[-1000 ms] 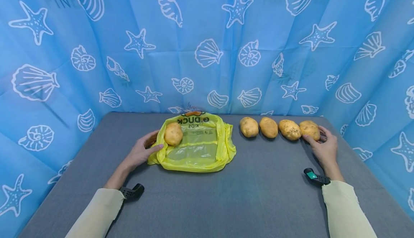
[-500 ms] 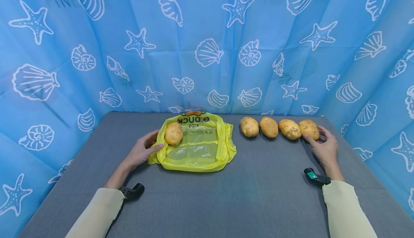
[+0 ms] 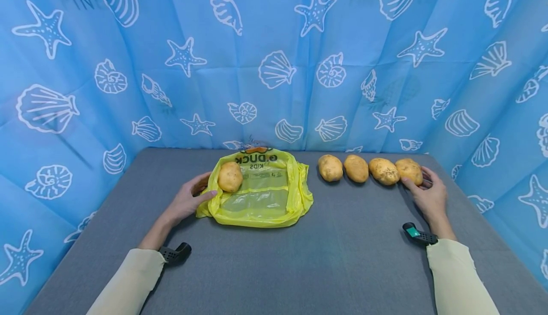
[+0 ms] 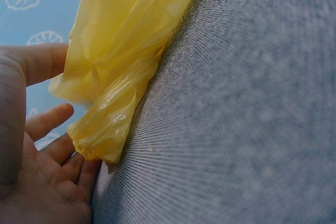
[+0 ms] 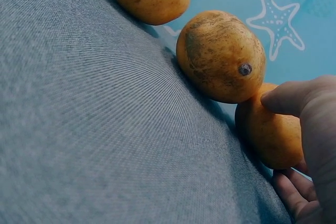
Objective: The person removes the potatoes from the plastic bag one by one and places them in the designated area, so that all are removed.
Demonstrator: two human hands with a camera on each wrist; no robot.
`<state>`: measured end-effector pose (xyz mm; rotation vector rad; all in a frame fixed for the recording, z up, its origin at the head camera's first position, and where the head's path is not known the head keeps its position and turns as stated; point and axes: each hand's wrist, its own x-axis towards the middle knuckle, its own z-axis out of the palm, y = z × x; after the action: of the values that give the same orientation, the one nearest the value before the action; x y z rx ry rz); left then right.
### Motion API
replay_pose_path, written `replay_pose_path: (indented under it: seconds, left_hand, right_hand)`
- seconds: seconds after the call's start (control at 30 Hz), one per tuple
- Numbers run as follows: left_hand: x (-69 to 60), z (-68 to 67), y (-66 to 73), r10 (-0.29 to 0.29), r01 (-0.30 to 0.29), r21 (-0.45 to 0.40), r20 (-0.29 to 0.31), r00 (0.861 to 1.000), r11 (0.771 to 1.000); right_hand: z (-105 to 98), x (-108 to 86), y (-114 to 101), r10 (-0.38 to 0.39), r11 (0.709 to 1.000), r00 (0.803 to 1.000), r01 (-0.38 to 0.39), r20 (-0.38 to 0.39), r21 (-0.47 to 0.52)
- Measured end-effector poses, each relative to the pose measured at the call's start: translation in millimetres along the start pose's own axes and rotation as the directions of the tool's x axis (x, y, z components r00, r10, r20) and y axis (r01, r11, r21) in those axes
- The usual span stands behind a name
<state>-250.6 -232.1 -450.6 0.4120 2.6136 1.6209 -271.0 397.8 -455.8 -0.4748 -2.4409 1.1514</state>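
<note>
"G.DUCK KIDS" on yellow bag (image 3: 257,220), "PINE" on blue curtain (image 3: 257,15)

Small print (image 3: 259,175) on the yellow bag (image 3: 257,220) is illegible; bottom edge crops both sleeves (image 3: 128,281)

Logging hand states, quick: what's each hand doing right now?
Left hand: open, at the yellow bag.
Right hand: holding the rightmost potato.

At the lower left of the head view, a pale cream sleeve (image 3: 128,281) ends in a plain cuff. Next to it is a black wrist unit (image 3: 177,254) with small holes and a glossy rounded end. The matching cream sleeve (image 3: 460,277) at the lower right looks slightly wrinkled; its black perforated unit (image 3: 424,237) carries a teal patch (image 3: 413,232).
</note>
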Motion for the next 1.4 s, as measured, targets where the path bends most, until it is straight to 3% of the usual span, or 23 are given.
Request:
replay_pose_path:
  seconds: [0.33,0.57,0.93,1.23,1.4]
  left_hand:
    - [0.1,-0.1,-1.0,0.018,-0.018,-0.008,0.004,1.000,1.000]
    - [-1.0,-0.2,-0.5,-0.001,0.001,-0.011,0.004,1.000,1.000]
    - [-0.6,-0.1,-1.4,0.021,-0.021,-0.011,0.004,1.000,1.000]
    - [1.1,0.4,-1.7,0.000,0.000,0.006,0.001,1.000,1.000]
    - [0.0,0.8,0.0,0.021,-0.021,-0.006,0.001,1.000,1.000]
  right_hand:
    - [-1,-1.0,1,0.002,1.000,1.000,-0.002,0.001,0.018]
    - [-2,-1.1,-2,0.024,0.999,1.000,-0.023,-0.009,0.036]
    - [-8,-2.7,-7,-0.002,0.999,0.999,0.004,-0.038,0.046]
    - [-14,-3.0,-18,-0.052,0.996,0.993,0.059,-0.109,0.070]
    - [-15,-6.8,-31,-0.119,0.990,0.985,0.128,-0.123,0.065]
